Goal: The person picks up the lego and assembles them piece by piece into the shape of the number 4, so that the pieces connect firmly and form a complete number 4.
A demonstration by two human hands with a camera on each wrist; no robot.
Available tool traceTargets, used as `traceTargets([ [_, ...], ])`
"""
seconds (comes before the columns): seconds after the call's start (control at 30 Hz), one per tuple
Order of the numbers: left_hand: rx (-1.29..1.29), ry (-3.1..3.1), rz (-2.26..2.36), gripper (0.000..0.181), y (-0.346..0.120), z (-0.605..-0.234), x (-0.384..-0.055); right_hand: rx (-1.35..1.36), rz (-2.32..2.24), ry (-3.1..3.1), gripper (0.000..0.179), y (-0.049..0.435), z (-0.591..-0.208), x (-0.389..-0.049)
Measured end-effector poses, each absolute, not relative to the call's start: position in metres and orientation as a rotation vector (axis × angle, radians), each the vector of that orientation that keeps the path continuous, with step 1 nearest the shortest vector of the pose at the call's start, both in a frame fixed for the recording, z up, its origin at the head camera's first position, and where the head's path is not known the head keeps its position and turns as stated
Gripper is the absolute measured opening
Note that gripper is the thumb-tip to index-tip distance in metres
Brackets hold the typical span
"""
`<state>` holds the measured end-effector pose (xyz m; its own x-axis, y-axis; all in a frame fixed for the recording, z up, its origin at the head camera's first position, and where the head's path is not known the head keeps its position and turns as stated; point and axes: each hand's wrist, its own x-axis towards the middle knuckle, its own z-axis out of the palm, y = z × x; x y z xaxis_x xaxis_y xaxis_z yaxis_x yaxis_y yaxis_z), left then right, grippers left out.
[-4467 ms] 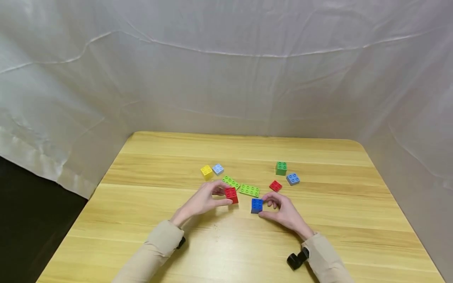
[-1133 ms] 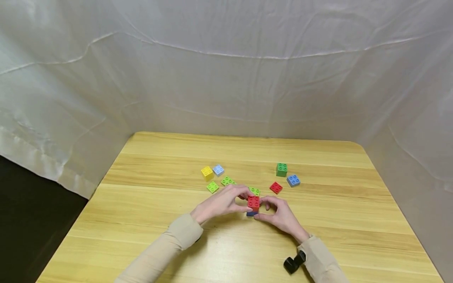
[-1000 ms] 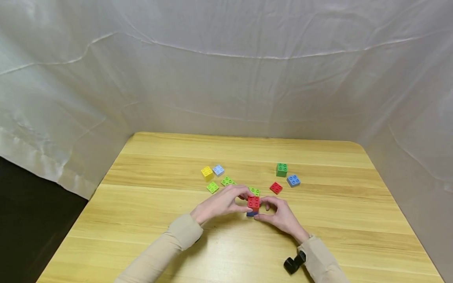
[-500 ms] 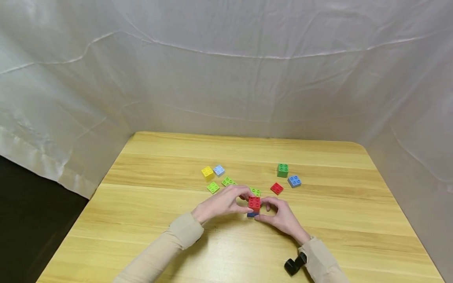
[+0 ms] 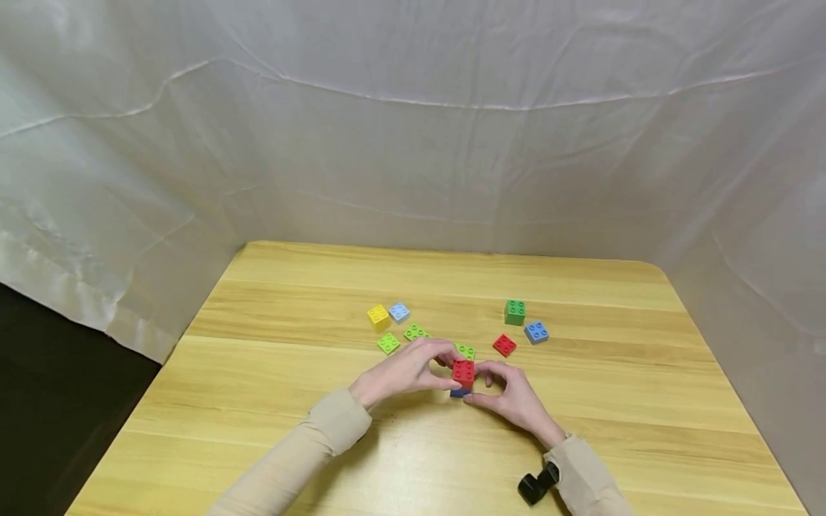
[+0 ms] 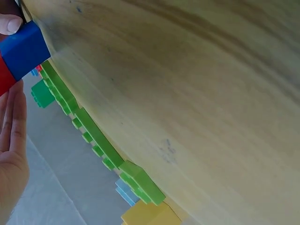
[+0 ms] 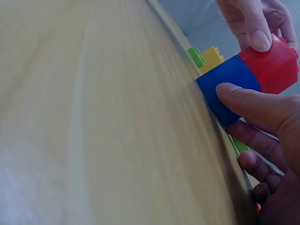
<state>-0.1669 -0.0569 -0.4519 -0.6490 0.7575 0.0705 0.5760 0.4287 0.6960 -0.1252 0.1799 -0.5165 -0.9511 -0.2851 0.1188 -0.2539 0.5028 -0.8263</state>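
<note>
"Two bricks in play, right?"

"Yes. Red brick (image 5: 463,372) sits squarely on the blue brick (image 6: 26,50), faces flush, the pair upright near the middle of the table (image 5: 413,459)."

"And the fingers?"

"Left hand (image 5: 406,371) pinches red, thumb on the near side, fingertips on the far side. Right hand (image 5: 516,395) has blue gripped between thumb and index, its other fingers curled just below."

"Is blue resting on the wood?"

"It's right down at the surface; I can't tell if it touches."

"What's around them?"

"Just beyond the stack, a lime plate (image 5: 465,351), partly behind the left hand. Further left, another lime plate (image 5: 416,332), a small lime plate (image 5: 388,343), then a yellow brick (image 5: 378,317) beside a pale-blue brick (image 5: 399,312)."

"To the right?"

"A red plate (image 5: 505,345), a green brick (image 5: 515,313) behind it and a mid-blue brick (image 5: 536,332) near both."
</note>
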Motion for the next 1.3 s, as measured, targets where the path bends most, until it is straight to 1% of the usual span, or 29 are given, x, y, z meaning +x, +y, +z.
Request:
traceTargets([
  [0.57, 1.145, 2.413, 1.053, 0.031, -0.055, -0.454, -0.168, -0.495, -1.49, 2.662, 0.038, 0.183, -0.517, -0.126],
  [0.73, 1.133, 2.382, 1.047, 0.043, -0.063, -0.458, -0.171, -0.487, -1.499, 2.639, 0.039, 0.184, -0.517, -0.126],
  [0.97, 1.034, 2.483, 0.93, 0.061, -0.076, -0.459, -0.178, -0.461, -1.52, 2.618, 0.039, 0.185, -0.515, -0.125],
  [1.1, 1.013, 2.515, 0.813, 0.066, -0.08, -0.461, -0.179, -0.459, -1.521, 2.611, 0.039, 0.185, -0.514, -0.124],
  [1.3, 1.024, 2.534, 0.756, 0.065, -0.084, -0.466, -0.179, -0.452, -1.524, 2.602, 0.038, 0.185, -0.515, -0.125],
])
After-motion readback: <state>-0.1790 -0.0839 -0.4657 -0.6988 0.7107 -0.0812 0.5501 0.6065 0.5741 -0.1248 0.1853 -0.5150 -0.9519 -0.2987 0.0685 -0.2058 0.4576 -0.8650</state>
